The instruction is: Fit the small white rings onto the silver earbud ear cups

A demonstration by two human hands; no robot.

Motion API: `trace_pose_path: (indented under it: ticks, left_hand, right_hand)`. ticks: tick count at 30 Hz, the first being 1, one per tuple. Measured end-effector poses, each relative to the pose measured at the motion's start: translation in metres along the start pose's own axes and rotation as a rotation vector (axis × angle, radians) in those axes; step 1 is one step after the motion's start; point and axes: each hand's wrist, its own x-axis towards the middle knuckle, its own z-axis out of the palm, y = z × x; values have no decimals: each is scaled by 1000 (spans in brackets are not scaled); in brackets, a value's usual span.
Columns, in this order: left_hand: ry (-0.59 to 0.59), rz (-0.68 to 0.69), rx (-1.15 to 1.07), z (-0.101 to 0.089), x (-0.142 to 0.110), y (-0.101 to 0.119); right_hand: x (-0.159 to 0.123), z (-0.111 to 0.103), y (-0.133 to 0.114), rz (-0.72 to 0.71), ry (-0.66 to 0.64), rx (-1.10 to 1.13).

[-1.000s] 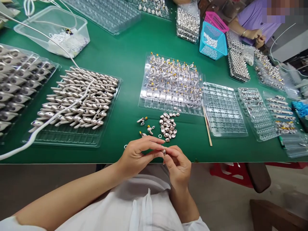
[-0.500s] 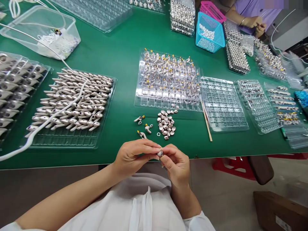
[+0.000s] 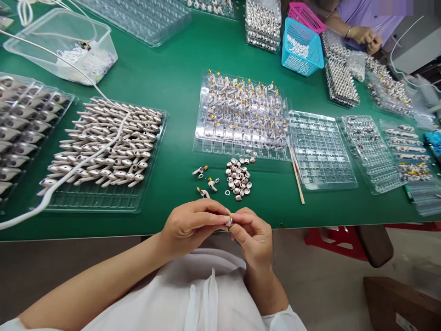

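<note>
Where the near edge of the green table (image 3: 268, 209) ran past the person's waist, the left hand (image 3: 184, 225) and right hand (image 3: 255, 232) met at that edge. A strip of tabletop lay between the left hand and the loaded tray (image 3: 96, 202), and more of it stretched from the right hand toward a wooden stick (image 3: 296, 177).

Both grips were narrow, pinched on one small shiny part (image 3: 229, 222). It sat between the two sets of fingertips, largely hidden by them, so its full shape could not be told.

Just beyond the hands lay three stemmed pieces (image 3: 212, 185), a white ring (image 3: 227, 193) and a heap of small caps (image 3: 237, 178). The loaded tray at the left held rows of pale stemmed shells, and a white cord (image 3: 48, 195) trailed across it. Farther back, a clear tray (image 3: 220, 145) bore many small pieces with yellow tips; a second clear tray with molded pockets (image 3: 320, 151) stood at its right.

Toward the far side, a see-through tub (image 3: 37, 53) contained white loops, a blue basket (image 3: 298, 65) contained small white bits, and a pink basket (image 3: 306, 17) stood just behind the blue one.
</note>
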Motion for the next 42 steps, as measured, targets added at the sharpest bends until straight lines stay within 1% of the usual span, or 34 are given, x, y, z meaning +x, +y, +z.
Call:
trace_pose_path:
  ticks: [3,9,14,21,24,26,30,33,37,42]
  left_hand:
    - [-12,37,42,-2,1,0]
    - [-61,109,147,-7,3,-1]
    - [-51,139,198,-7,2,-3]
    - [-57,157,252,-7,3,1]
    - [-75,157,253,-8,3,2]
    - [-76,166,244,-8,3,2]
    - [-47,201,237,-8,2,1]
    - [-47,200,234,-7,1,2]
    - [-41,212,231,-5,1,2]
    - [-43,215,236,-5,-1,1]
  right_hand:
    - [1,-1,-2,-19,-9,-30]
    - [1,-5,-5,-107,-50,-195]
    - [0,-5,-5,-173,-75,-293]
    - [4,-5,-9,-198,-97,-322]
    - [4,-6,-9,-173,-116,-288]
    - [4,-5,-8,-115,-117,-223]
    - [5,-3,-4,50,-111,8]
    - [7,-3,2,124,-123,161]
    - [8,-5,9,157,-141,253]
    - [8,-6,11,154,-135,247]
